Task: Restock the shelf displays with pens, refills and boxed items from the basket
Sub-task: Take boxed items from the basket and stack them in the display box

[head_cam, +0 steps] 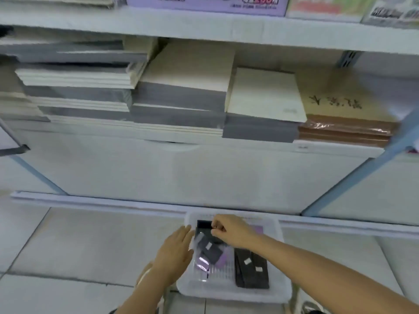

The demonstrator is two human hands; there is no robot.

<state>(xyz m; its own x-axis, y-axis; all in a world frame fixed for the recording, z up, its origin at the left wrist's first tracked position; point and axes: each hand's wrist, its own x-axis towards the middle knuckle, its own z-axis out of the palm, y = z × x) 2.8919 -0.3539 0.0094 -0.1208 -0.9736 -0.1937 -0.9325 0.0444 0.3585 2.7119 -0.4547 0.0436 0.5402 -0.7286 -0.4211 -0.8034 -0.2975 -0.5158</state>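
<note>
Floor tiles [68, 245]: left of the basket; pale, glossy squares with thin dark joints; open ground for stepping.
Grey-and-cream stacks [86, 87]: above and left of the basket, on the lower shelf; flat, square-cornered notebooks piled unevenly, some edges overhanging the pile below.
Left hand [175, 252]: at the basket's left rim; palm down, fingers straight and close together, holding nothing; fingertips reach the rim near the wrapped pack.
Basket [233, 293]: white plastic, rectangular, rounded corners, low walls, perforated bottom; it stands in front of the shelf base.
Wrapped pack [209, 249]: inside the basket, left half; dark flat card with a white sticker, in crinkled clear film with a purple glint; lies tilted.
Black box [202, 224]: inside the basket, far left corner; matte, sharp-edged.
Right hand [231, 230]: over the basket's far side; fingers curled, thumb and forefinger pinching the right edge of the black box; the contact itself is blurred.
Dark packs [251, 269]: inside the basket, right half; long flat strips with white stickers, side by side, touching.
Base panel [181, 173]: behind the basket; plain white, smooth.
Brown notebooks [344, 125]: above and right of the basket; kraft covers in shiny film.
Blue upright [353, 177]: right of the basket; slanting painted metal.
</note>
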